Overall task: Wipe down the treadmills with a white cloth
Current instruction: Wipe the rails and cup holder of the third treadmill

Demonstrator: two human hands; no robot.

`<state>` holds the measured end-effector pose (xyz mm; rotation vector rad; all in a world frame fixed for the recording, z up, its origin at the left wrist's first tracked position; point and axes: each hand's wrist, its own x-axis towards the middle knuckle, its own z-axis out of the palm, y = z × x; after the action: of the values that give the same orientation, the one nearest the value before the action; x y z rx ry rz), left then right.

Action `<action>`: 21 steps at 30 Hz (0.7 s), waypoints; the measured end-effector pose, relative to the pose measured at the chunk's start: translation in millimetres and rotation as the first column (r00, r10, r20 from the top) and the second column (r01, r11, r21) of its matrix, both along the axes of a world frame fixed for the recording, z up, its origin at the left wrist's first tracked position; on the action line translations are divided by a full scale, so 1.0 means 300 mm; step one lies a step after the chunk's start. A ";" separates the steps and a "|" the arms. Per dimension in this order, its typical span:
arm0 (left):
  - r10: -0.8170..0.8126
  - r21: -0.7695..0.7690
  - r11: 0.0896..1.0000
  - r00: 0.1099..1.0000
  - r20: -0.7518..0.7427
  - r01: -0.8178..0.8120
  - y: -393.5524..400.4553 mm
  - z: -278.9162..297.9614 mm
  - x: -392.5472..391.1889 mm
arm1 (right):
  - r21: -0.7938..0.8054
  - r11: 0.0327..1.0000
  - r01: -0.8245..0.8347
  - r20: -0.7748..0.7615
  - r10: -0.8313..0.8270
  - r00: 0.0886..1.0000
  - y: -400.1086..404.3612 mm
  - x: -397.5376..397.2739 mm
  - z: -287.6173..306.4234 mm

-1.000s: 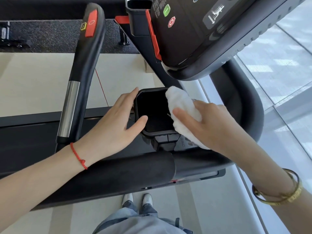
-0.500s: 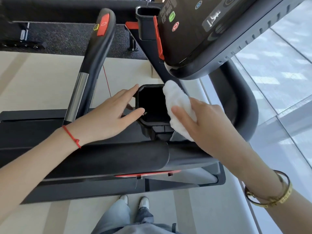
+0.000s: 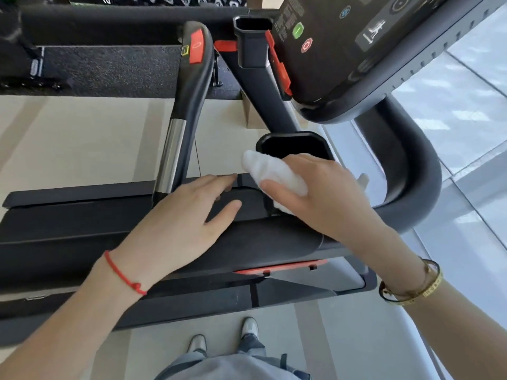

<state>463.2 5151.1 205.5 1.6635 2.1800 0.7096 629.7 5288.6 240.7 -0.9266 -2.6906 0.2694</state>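
Down at the bottom edge, two shoes (image 3: 225,340) on the pale floor, well below the action. Up a level: left hand (image 3: 175,229) spread flat, fingers straight and relaxed, resting on the black crossbar (image 3: 274,242) of the treadmill, gripping nothing. Just beside it, right hand (image 3: 326,198) curled round the bunched white cloth (image 3: 271,171), thumb pinning it underneath, wad poking out past the knuckles toward the left hand's fingertips, close but apart. Pressed against the near rim of the black cup holder (image 3: 290,141). Best bet here: firm pressure, cloth run right round the lip, then down inside; left hand kept planted for steadiness. Further off, upright handle (image 3: 192,86) with red button, console (image 3: 351,50) above, both likely unwiped.
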 end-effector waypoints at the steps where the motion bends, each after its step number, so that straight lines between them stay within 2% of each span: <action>1: 0.004 0.015 1.000 1.000 -0.005 -0.004 -0.014 -0.001 -0.004 | -0.002 1.000 0.014 -0.012 -0.014 1.000 -0.011 0.004 -0.004; 5: 0.016 0.081 0.997 1.000 -0.026 -0.014 -0.064 -0.001 -0.015 | -0.024 0.998 0.057 -0.093 -0.059 0.994 -0.069 0.036 -0.019; 8: 0.008 0.097 0.995 0.998 -0.056 -0.003 -0.107 0.000 -0.026 | 0.017 0.997 0.079 -0.124 -0.076 0.989 -0.132 0.053 -0.018; 11: -0.003 0.123 0.992 0.998 -0.060 0.010 -0.156 0.005 -0.037 | 0.045 0.998 0.046 -0.133 -0.039 0.990 -0.206 0.056 -0.007; 17: 0.007 0.174 0.985 0.996 -0.093 0.009 -0.264 -0.009 -0.087 | -0.009 1.000 -0.030 -0.125 0.029 0.992 -0.388 0.003 -0.066; 21: 0.064 0.213 0.976 0.989 -0.130 -0.035 -0.341 -0.026 -0.139 | 0.112 0.994 -0.015 -0.121 0.028 0.992 -0.456 -0.105 -0.100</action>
<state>421.5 5048.8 197.9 1.8146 2.3170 0.8928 598.3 5151.7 210.7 -0.8217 -2.5757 0.1729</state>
